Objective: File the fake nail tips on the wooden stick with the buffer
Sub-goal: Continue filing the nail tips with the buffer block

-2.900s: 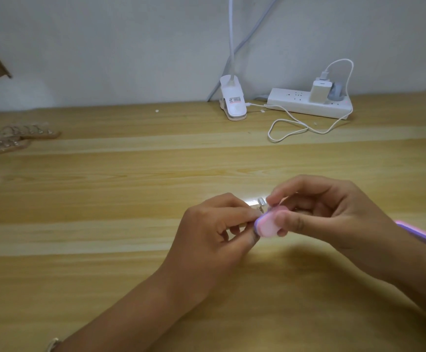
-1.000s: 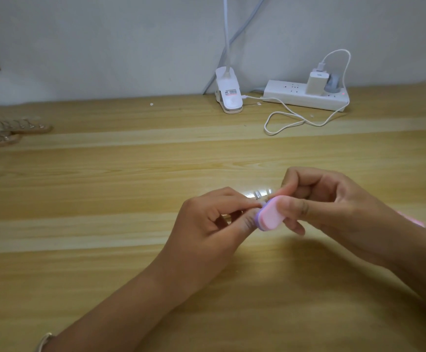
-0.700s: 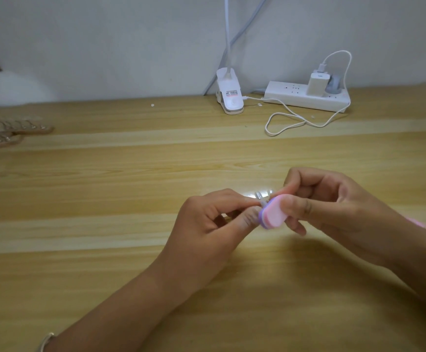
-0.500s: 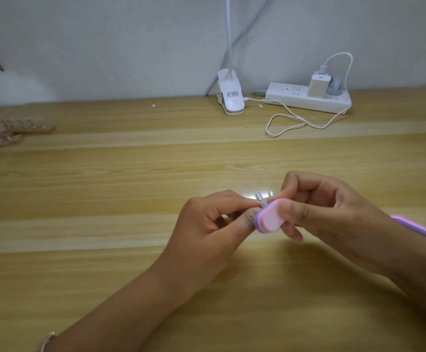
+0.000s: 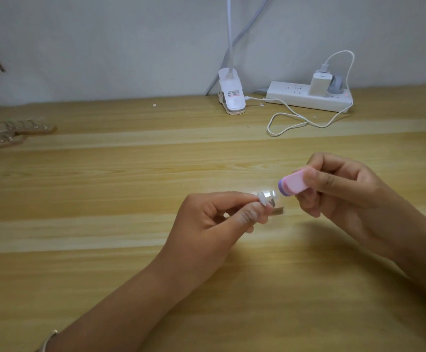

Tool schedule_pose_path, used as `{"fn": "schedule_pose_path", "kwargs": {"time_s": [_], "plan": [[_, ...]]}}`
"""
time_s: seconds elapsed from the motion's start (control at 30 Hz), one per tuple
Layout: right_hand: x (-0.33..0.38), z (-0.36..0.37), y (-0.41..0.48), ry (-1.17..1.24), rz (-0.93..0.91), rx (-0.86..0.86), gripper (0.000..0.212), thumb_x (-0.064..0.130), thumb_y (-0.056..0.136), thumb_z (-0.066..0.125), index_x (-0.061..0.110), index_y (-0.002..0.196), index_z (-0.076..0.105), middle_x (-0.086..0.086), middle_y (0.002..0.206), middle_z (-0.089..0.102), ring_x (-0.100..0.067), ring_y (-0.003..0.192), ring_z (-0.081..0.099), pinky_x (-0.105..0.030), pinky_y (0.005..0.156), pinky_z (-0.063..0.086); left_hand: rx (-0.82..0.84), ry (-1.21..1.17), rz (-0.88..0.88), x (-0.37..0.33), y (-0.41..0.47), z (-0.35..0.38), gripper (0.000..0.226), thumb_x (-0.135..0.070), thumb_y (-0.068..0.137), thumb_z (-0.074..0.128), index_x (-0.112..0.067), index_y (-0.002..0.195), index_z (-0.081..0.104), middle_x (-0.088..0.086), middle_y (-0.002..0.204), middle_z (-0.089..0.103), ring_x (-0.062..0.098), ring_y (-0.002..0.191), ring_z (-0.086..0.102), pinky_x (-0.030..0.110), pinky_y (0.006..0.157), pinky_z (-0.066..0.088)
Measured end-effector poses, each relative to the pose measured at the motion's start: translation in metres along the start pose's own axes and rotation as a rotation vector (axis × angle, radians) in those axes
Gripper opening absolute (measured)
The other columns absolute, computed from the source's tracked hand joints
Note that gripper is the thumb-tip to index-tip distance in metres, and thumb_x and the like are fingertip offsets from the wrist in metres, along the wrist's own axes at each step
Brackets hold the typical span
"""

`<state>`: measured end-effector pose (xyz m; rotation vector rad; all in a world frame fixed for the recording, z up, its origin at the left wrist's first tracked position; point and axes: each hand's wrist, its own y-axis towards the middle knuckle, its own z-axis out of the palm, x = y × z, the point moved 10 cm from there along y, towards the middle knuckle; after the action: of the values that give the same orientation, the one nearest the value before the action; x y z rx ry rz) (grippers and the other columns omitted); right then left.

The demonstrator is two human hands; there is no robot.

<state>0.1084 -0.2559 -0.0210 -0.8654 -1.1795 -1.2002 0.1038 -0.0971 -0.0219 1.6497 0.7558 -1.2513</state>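
Wooden stick with the nail tips: centre of frame, pinched by my left hand between thumb and forefinger, only a short end showing past the fingertips. One clear nail tip visible at the pinch; there may be more on the stick, too blurred for me to count.

Buffer: pink with a purple layer, held in my right hand, fingers wrapped closed round it, its rounded end pointing left. It sits up and to the right of the nail tip, near but apart, not touching.

Both hands hover over the wooden table. Nothing lies between buffer and tip.

Surroundings:
- Far left of frame, two more sticks of nail tips lying on the table, well apart from my hands.
- Upper centre, one white clip lamp base against the wall.
- Upper right, one white power strip with two plugs in it, a white charger and a grey one beside it; one white cable loops on the table in front.
- Thin bracelet on my left wrist, bottom left.
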Motion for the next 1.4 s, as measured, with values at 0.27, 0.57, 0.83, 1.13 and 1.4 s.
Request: {"fn": "schedule_pose_path", "kwargs": {"time_s": [0.27, 0.57, 0.83, 1.13, 1.4], "plan": [[-0.008, 0.021, -0.003, -0.108, -0.020, 0.149, 0.007, 0.028, 0.081, 0.070, 0.022, 0.078, 0.069, -0.017, 0.077, 0.064, -0.018, 0.063, 0.052, -0.024, 0.057, 0.045, 0.078, -0.031, -0.081, 0.006, -0.004, 0.010, 0.016, -0.016, 0.090, 0.064, -0.012, 0.095, 0.078, 0.005, 0.080, 0.075, 0.012, 0.069, 0.067, 0.017, 0.054, 0.045], [0.001, 0.018, -0.004, -0.222, -0.103, 0.168, 0.017, 0.023, 0.082, 0.066, 0.008, 0.084, 0.060, -0.009, 0.076, 0.067, -0.014, 0.064, 0.054, -0.023, 0.060, 0.048, 0.137, 0.017, -0.133, 0.010, -0.005, 0.013, 0.016, -0.019, 0.089, 0.062, -0.014, 0.086, 0.077, 0.003, 0.071, 0.071, 0.011, 0.066, 0.062, 0.023, 0.054, 0.043], [0.003, 0.026, -0.007, -0.274, -0.099, 0.228, 0.028, 0.025, 0.080, 0.067, -0.001, 0.088, 0.059, 0.005, 0.077, 0.070, -0.004, 0.066, 0.058, -0.019, 0.060, 0.048, 0.200, -0.005, -0.141, 0.008, -0.005, 0.021, 0.021, -0.015, 0.090, 0.056, -0.014, 0.079, 0.074, -0.003, 0.060, 0.054, 0.013, 0.058, 0.047, 0.026, 0.051, 0.039], [0.000, 0.028, -0.008, -0.222, -0.054, 0.249, 0.025, 0.017, 0.081, 0.069, -0.004, 0.084, 0.056, 0.001, 0.078, 0.070, -0.005, 0.067, 0.059, -0.015, 0.062, 0.048, 0.269, -0.039, -0.180, 0.009, -0.006, 0.030, 0.024, -0.017, 0.093, 0.049, -0.015, 0.076, 0.066, -0.008, 0.059, 0.045, 0.011, 0.056, 0.039, 0.026, 0.048, 0.039], [-0.004, 0.034, -0.010, -0.188, -0.020, 0.276, 0.019, 0.014, 0.081, 0.068, -0.002, 0.081, 0.058, 0.001, 0.077, 0.071, -0.004, 0.068, 0.061, -0.014, 0.063, 0.049, 0.301, -0.157, -0.251, 0.011, -0.008, 0.034, 0.026, -0.015, 0.092, 0.046, -0.015, 0.071, 0.062, -0.004, 0.057, 0.037, 0.011, 0.053, 0.033, 0.024, 0.047, 0.038]]}}
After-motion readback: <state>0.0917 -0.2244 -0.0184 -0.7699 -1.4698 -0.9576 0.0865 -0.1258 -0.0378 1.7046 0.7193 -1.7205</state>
